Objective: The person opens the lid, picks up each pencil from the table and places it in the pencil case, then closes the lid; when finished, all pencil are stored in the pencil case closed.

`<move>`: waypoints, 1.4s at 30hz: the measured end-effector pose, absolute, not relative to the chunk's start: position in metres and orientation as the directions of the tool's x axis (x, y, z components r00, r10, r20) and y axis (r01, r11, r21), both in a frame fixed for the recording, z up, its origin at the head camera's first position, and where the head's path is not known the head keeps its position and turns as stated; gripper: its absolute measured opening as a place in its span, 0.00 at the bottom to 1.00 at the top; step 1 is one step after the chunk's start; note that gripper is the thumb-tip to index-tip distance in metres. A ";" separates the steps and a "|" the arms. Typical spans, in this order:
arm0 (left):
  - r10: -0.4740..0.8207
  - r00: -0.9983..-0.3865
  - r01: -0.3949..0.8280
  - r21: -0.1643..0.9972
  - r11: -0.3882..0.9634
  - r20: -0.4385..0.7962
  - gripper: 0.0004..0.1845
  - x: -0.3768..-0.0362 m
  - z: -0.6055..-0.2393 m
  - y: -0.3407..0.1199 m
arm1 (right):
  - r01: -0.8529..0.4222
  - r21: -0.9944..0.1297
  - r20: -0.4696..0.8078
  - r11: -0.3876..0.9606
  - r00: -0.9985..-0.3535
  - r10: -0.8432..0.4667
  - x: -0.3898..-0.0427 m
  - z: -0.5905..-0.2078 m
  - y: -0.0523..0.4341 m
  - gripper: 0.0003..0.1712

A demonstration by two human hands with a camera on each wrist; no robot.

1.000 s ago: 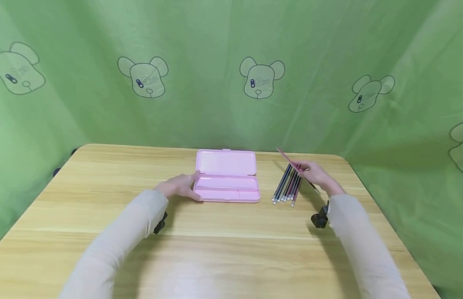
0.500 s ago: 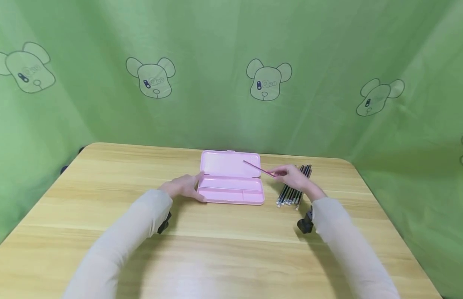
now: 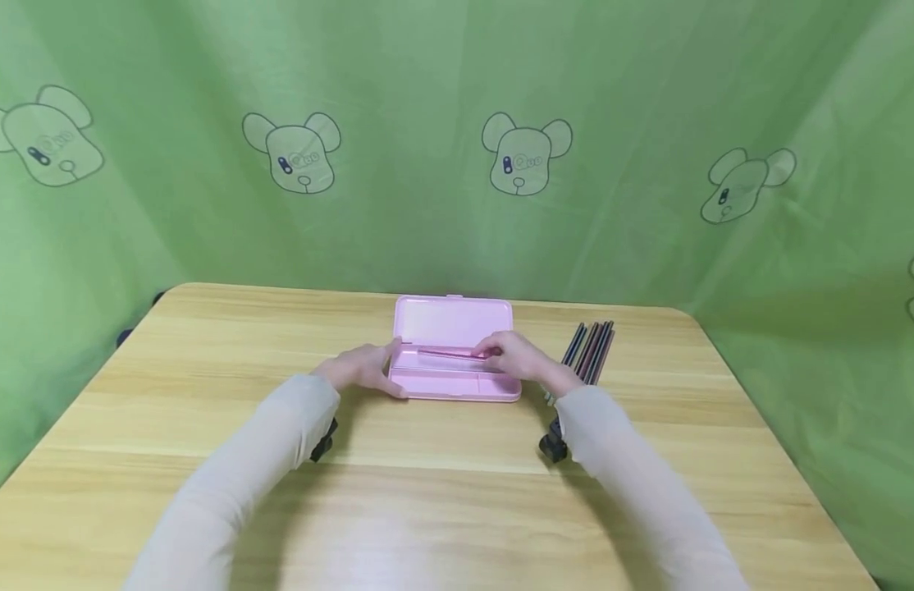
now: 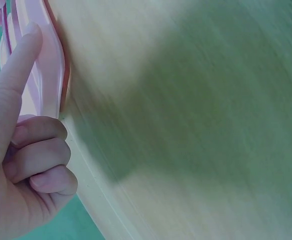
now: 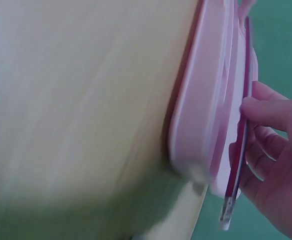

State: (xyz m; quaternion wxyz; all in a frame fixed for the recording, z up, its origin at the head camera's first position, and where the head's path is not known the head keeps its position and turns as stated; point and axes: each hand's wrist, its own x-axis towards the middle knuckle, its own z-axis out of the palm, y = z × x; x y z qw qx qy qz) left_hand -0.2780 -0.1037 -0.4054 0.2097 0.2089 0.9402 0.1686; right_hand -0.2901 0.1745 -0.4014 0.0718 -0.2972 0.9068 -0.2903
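Observation:
A pink pencil case [image 3: 436, 385] lies open on the table, its lid [image 3: 445, 320] folded back on the far side. My left hand [image 3: 359, 367] grips the left end of the case, thumb at the near corner and fingers curled in the left wrist view. Over the right part of the case, my right hand [image 3: 518, 358] pinches a dark red pencil [image 5: 242, 130]. This pencil lies along the rear compartment, its white eraser end pointing right; whether it touches the bottom I cannot tell. More pencils [image 3: 593, 349] lie in a bunch right of the case, partly hidden by my right wrist.
The wooden table [image 3: 427, 509] ends just behind the case, where a green curtain [image 3: 413, 230] with bear-head prints hangs. A low divider splits the front compartment [image 3: 479, 384]. A black wrist camera [image 3: 553, 443] hangs under my right sleeve, close to the tabletop.
My right hand has carried the red pencil leftwards from the bunch to the case and lowered it, turning it in line with the rear compartment. The left hand stays on the case's end.

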 end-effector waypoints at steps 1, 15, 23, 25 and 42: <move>0.462 -0.826 0.320 0.406 0.856 -0.324 0.58 -0.278 -0.405 -0.104 | -0.513 -0.550 0.043 0.659 -0.806 -0.591 -0.290 -0.401 0.171 0.13; 0.463 -0.826 0.317 0.412 0.854 -0.322 0.59 -0.277 -0.407 -0.103 | -0.524 -0.439 -0.021 0.730 -0.806 -0.591 -0.292 -0.406 0.135 0.13; 0.457 -0.827 0.316 0.404 0.859 -0.326 0.58 -0.278 -0.410 -0.102 | -0.490 -0.413 -0.044 0.768 -0.831 -0.554 -0.294 -0.416 0.133 0.14; 0.458 -0.827 0.318 0.402 0.859 -0.326 0.59 -0.278 -0.411 -0.102 | -0.493 -0.419 -0.038 0.762 -0.829 -0.558 -0.295 -0.418 0.134 0.14; 0.453 -0.826 0.321 0.381 0.867 -0.336 0.59 -0.279 -0.406 -0.104 | -0.432 -0.585 -0.010 0.686 -0.842 -0.539 -0.297 -0.425 0.142 0.15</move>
